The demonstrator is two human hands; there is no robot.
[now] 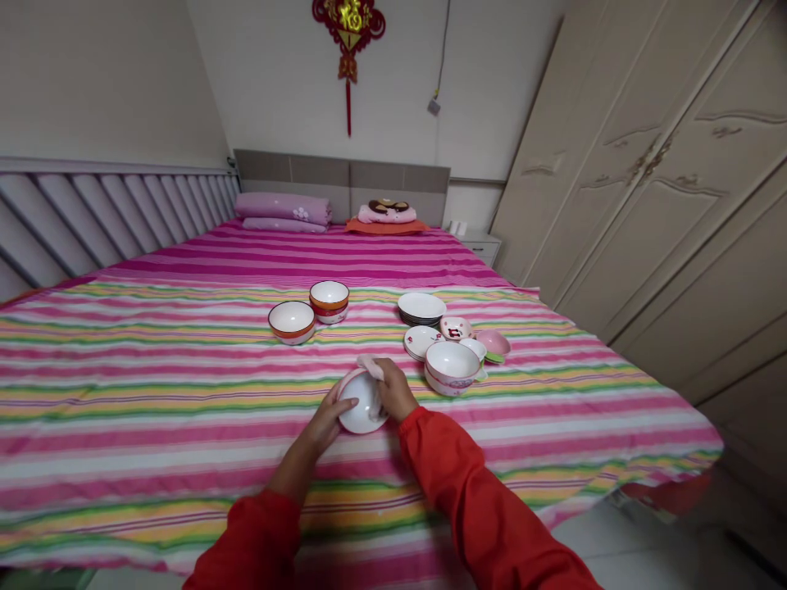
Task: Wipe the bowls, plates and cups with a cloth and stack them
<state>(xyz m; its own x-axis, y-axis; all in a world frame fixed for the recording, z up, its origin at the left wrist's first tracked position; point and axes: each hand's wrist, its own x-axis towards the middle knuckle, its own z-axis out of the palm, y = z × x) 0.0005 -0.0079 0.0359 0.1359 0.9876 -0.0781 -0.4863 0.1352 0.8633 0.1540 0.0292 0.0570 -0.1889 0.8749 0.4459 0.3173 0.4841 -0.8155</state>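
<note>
1. The round bowl (pixel 354 417) had a smooth, pale, glossy inside and a curved rim; the cloth (pixel 370 365) was soft, pale pink and crumpled.
2. Beneath them, the bed sheet (pixel 202 414) ran in woven-looking stripes of pink, white, yellow and green, lightly creased.
3. The round bowl sat between the person's two hands, tilted so that its opening showed, near the front of the bed.
4. To its right stood a wide white bowl (pixel 452 359), well short of touching it; farther off to the left were orange-banded bowls (pixel 293 325).
5. The left hand (pixel 329 416) was clamped on the bowl's left side, its thumb over the rim.
6. The right hand (pixel 397 390) was closed around the cloth, pressed at the bowl's right side; its fingertips were partly hidden.
</note>
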